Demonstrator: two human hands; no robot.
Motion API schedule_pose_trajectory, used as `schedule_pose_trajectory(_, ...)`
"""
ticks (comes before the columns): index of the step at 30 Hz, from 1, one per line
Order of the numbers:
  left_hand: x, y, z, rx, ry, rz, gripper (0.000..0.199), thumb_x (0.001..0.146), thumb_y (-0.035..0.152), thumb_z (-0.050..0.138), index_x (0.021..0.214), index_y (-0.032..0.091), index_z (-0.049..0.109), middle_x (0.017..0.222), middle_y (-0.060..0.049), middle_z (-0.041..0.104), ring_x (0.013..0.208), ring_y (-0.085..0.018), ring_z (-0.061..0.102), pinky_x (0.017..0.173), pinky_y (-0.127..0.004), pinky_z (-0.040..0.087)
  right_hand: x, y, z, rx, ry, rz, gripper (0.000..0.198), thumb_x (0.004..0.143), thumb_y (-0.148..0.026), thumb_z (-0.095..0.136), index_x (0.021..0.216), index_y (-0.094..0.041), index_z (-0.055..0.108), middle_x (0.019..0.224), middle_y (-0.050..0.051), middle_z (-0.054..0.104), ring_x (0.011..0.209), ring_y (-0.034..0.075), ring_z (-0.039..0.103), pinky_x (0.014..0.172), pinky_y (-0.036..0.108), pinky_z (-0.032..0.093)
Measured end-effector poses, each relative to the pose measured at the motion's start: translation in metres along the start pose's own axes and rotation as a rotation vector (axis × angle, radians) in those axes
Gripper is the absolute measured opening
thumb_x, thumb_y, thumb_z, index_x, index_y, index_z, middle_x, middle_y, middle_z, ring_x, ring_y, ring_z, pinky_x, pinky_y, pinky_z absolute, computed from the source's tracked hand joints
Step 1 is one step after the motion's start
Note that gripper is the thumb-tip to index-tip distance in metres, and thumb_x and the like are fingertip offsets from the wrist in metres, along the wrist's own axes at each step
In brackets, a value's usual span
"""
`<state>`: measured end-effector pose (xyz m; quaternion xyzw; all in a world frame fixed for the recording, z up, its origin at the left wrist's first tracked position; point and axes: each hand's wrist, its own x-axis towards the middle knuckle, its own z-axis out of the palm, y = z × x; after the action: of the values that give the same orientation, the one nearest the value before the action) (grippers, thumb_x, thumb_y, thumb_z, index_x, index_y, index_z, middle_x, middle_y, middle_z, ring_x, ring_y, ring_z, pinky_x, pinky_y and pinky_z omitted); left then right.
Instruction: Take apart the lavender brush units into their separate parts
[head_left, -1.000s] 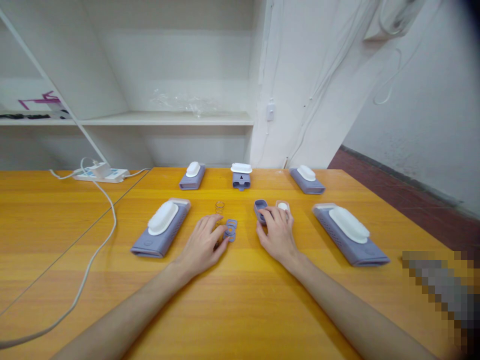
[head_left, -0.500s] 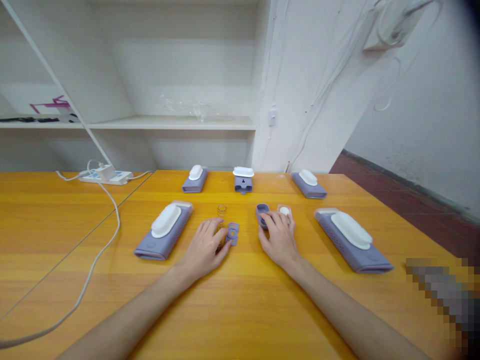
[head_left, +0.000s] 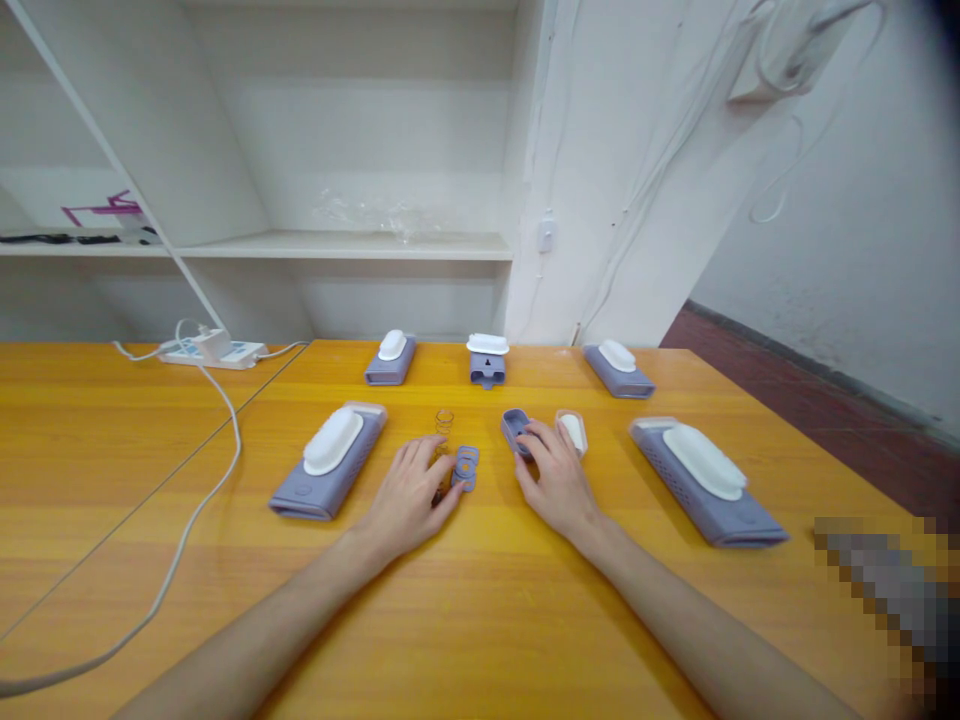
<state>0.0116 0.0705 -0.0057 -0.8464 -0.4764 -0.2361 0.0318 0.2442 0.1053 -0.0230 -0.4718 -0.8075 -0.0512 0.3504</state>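
Observation:
My left hand (head_left: 414, 492) rests on the table, its fingers apart and loosely curved. Its thumb and forefinger touch or nearly touch a small flat purple-grey plate with round openings (head_left: 466, 462). A thin coil spring (head_left: 445, 420) stands just beyond the fingers; what lies under them is partly hidden. My right hand (head_left: 559, 478) has its fingers spread, the tips against the right edge of a hollow purple-grey oval shell (head_left: 513, 424). Behind its knuckles lies a white oval piece with a clear rim (head_left: 574, 432), partly covered.
Purple-grey cases with white oval tops stand around my hands: a near left one (head_left: 330, 465), a near right one (head_left: 705, 480), and others in the back row (head_left: 487, 362). A power strip (head_left: 214, 350) and its white cable (head_left: 202, 480) are on the left. Shelves (head_left: 360, 245) rise behind.
The hollow shell has shifted a little to the left and turned at my right fingertips. More of the white oval piece shows. My left hand has stayed put.

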Motion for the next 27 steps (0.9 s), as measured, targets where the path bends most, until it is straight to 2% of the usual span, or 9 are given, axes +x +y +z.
schedule_pose_trajectory(4, -0.0004, -0.0005, 0.0008, -0.014, 0.009, 0.0, 0.018, 0.087, 0.032, 0.048, 0.097, 0.02, 0.057, 0.121, -0.012, 0.05, 0.114, -0.027, 0.047, 0.095, -0.047, 0.041, -0.0006, 0.0002, -0.0002, 0.005, 0.007, -0.021, 0.016, 0.084, -0.015, 0.046, 0.094, -0.018, 0.059, 0.117, 0.011, 0.056, 0.117, 0.023, 0.048, 0.11, 0.052, 0.021)
schedule_pose_trajectory(8, -0.0006, -0.0011, 0.0018, -0.006, 0.001, -0.007, 0.018, 0.088, 0.032, 0.047, 0.097, 0.02, 0.057, 0.122, -0.013, 0.049, 0.114, -0.028, 0.046, 0.095, -0.048, 0.041, -0.0014, 0.0004, -0.0008, -0.055, 0.014, 0.015, 0.018, 0.084, -0.016, 0.049, 0.095, -0.02, 0.062, 0.125, 0.012, 0.05, 0.12, 0.026, 0.044, 0.108, 0.055, 0.021)
schedule_pose_trajectory(16, -0.0006, -0.0011, -0.0002, 0.001, -0.027, -0.002, 0.02, 0.088, 0.031, 0.046, 0.099, 0.019, 0.057, 0.124, -0.013, 0.048, 0.116, -0.028, 0.044, 0.097, -0.047, 0.04, -0.0007, -0.0014, -0.0011, -0.143, -0.002, 0.097, 0.02, 0.082, -0.019, 0.052, 0.099, -0.022, 0.062, 0.122, 0.01, 0.052, 0.12, 0.026, 0.042, 0.107, 0.057, 0.014)
schedule_pose_trajectory(27, -0.0008, -0.0014, 0.0019, 0.0, -0.027, 0.001, 0.02, 0.088, 0.032, 0.046, 0.099, 0.019, 0.058, 0.125, -0.013, 0.046, 0.117, -0.028, 0.043, 0.098, -0.047, 0.039, 0.0019, -0.0043, -0.006, -0.187, 0.043, 0.156, 0.027, 0.088, -0.03, 0.047, 0.111, -0.021, 0.059, 0.122, 0.011, 0.052, 0.119, 0.027, 0.041, 0.106, 0.053, 0.019)
